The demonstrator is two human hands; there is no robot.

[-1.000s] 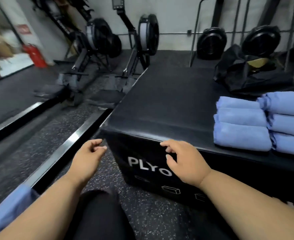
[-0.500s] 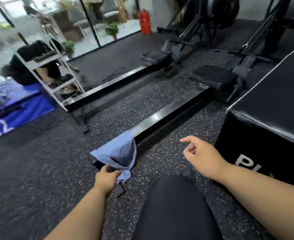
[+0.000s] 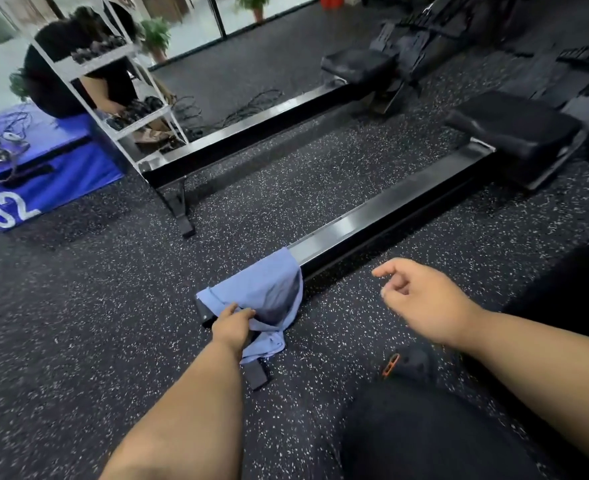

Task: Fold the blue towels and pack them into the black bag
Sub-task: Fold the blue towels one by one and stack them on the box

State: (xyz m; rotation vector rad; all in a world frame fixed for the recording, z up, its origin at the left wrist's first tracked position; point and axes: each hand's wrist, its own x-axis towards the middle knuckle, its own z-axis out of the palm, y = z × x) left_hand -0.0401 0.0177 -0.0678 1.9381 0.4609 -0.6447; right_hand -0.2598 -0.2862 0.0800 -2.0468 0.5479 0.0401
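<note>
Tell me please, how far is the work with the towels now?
Nothing finished shows in this view: no folded towels and no black bag are visible. In hand: the left hand grips one blue towel, unfolded and draped over the end of the rowing machine rail. The right hand hovers, holding nothing. Left to do: lift this towel off, fold it and pack it.

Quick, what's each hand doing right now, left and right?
Left hand: grips the blue towel draped over the end of the black rail.
Right hand: holds nothing, fingers loosely curled, above the floor.
</note>
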